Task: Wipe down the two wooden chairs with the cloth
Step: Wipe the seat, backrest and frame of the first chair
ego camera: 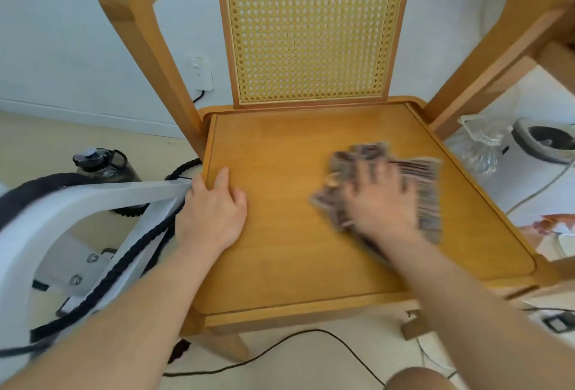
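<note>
A wooden chair [280, 140] with a woven cane back panel [312, 41] fills the middle of the view. A grey-brown striped cloth [426, 190] lies on the right half of the seat. My right hand [378, 200] presses flat on the cloth with fingers spread, and both are blurred by motion. My left hand [214, 206] rests on the seat's left edge with its fingers bent and holds nothing. Part of a second wooden chair [557, 57] shows at the right edge.
A white frame wrapped with black rope [102, 252] stands close to the chair's left side. A dark bottle [102, 165] stands on the floor behind it. A glass jug [482, 147] and a white appliance [544, 140] sit at right. Black cables [311, 340] cross the floor below the seat.
</note>
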`<action>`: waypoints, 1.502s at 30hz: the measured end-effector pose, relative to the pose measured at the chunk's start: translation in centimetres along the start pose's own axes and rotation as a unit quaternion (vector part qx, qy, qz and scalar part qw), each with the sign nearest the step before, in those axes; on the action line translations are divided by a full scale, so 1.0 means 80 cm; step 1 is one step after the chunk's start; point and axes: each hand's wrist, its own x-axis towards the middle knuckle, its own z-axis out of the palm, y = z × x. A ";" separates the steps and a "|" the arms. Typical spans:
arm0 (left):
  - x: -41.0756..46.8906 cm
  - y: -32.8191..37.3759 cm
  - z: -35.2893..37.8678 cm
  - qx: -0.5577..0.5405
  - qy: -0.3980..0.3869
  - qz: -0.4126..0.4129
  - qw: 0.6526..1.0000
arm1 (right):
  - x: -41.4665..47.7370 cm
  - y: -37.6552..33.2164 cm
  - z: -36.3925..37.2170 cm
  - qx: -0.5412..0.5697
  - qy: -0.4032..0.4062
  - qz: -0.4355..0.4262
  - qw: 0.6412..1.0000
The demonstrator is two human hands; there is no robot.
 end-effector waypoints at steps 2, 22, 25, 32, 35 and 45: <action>0.001 -0.001 -0.002 -0.015 0.004 0.002 1.000 | -0.041 -0.078 0.015 0.037 -0.025 -0.120 0.992; -0.002 0.000 -0.006 -0.050 0.028 0.010 0.998 | -0.027 -0.044 -0.013 0.224 -0.060 -0.129 0.964; -0.010 0.000 -0.010 -0.028 0.090 0.039 0.995 | -0.025 -0.003 -0.055 0.416 -0.074 -0.104 0.900; -0.020 0.074 -0.045 -0.087 -0.021 0.185 0.979 | -0.027 0.036 -0.039 0.126 -0.035 -0.041 0.991; -0.035 0.090 -0.040 -0.014 -0.112 0.215 0.970 | -0.050 0.034 -0.047 0.188 0.025 -0.052 0.980; -0.049 0.057 -0.056 -0.019 -0.292 0.218 0.931 | -0.119 0.047 -0.042 0.155 -0.041 -0.319 0.934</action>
